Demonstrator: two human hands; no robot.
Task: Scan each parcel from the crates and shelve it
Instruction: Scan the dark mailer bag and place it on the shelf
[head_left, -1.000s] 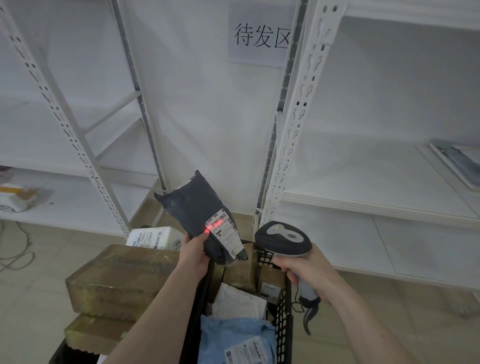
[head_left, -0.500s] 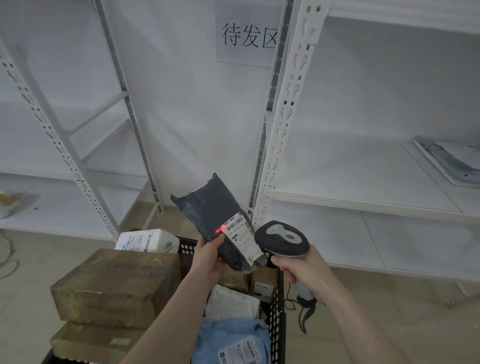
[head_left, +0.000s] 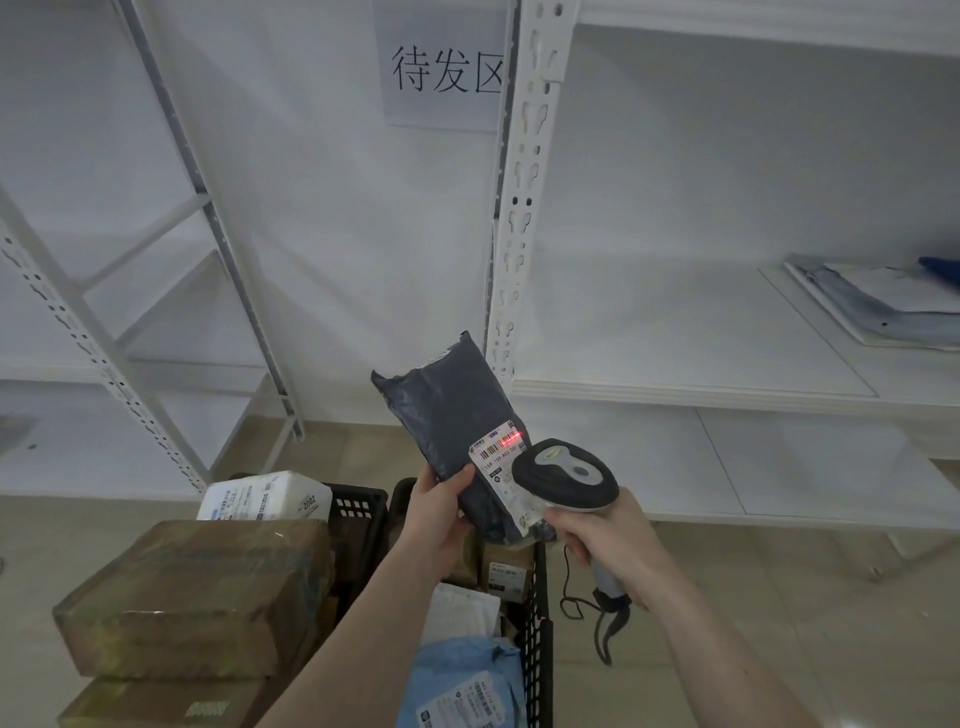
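L hand (head_left: 439, 506) grips dark parcel (head_left: 457, 415) by its lower edge, tilted, above crate (head_left: 535, 649); R hand (head_left: 613, 540) wrapped round scanner (head_left: 566, 475) just beside parcel's label (head_left: 501, 457), red beam on barcode.

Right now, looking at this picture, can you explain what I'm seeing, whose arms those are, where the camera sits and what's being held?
The camera is worn on a person's head and looks forward and down, so the two bare arms are the wearer's own. The left hand grips a dark parcel held upright. The right hand grips a handheld scanner, whose red light falls on the parcel's white label. Below are black crates holding more parcels, including a blue bag, with brown boxes to the left. Behind stand white shelves, and a paper sign hangs on the wall.
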